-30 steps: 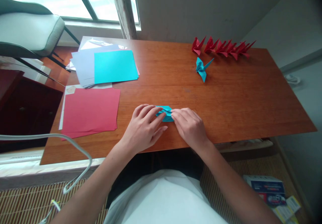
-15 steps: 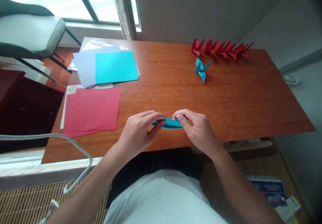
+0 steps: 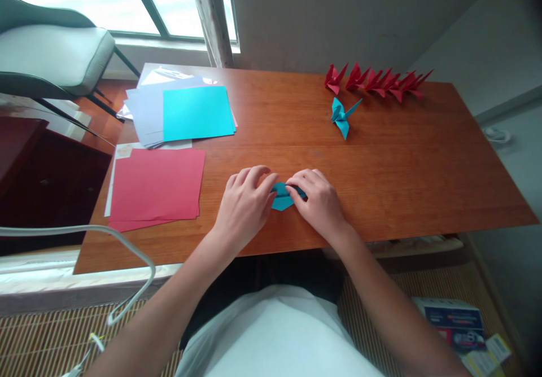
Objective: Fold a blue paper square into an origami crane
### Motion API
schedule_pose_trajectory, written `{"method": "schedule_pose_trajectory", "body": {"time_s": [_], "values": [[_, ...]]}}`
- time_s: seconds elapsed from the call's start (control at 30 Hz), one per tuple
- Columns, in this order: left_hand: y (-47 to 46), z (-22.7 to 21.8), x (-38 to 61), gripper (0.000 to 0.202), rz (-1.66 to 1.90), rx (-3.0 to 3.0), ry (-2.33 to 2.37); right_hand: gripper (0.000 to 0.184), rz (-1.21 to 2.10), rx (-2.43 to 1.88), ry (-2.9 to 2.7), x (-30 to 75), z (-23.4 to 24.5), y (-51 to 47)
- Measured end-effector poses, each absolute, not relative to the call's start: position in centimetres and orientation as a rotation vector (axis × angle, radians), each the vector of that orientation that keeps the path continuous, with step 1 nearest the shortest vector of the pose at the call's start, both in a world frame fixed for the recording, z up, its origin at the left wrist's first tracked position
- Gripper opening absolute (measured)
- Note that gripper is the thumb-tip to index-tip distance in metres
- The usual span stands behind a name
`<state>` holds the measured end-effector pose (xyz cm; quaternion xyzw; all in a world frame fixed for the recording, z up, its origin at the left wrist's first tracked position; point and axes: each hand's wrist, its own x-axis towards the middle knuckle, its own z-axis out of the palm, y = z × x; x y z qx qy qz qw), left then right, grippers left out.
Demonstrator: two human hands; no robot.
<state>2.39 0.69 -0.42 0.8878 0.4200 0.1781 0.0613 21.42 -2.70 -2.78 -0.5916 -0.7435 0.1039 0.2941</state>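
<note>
A small piece of folded blue paper is between my two hands, close to the table's front edge. My left hand has its thumb and index finger at the paper's left end, the other fingers bent above it. With thumb and fingers pinched, my right hand grips the paper's right part. My fingers cover both ends of the paper. Farther back on the table stands a blue paper crane.
Several red paper cranes stand in a row at the back right of the wooden table. Red paper sheets and blue sheets lie at the left. A grey cable curves past the left front corner.
Both hands have moved slightly up and away from the table's front edge with the folded paper. The paper now shows a broader face, and my left fingers are lifted more.
</note>
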Motion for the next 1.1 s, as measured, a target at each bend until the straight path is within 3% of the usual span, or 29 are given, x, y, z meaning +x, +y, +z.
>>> {"method": "schedule_pose_trajectory", "body": {"time_s": [0.17, 1.1], "values": [[-0.2, -0.7, 1.3, 0.027, 0.6, 2.874, 0.985, 0.01, 0.251, -1.599, -1.97, 21.7, -3.0, -2.5], [0.4, -1.9, -0.3, 0.015, 0.614, 2.8, 0.876, 0.019, 0.128, -1.361, -2.285, 22.5, -2.6, -4.5]]}}
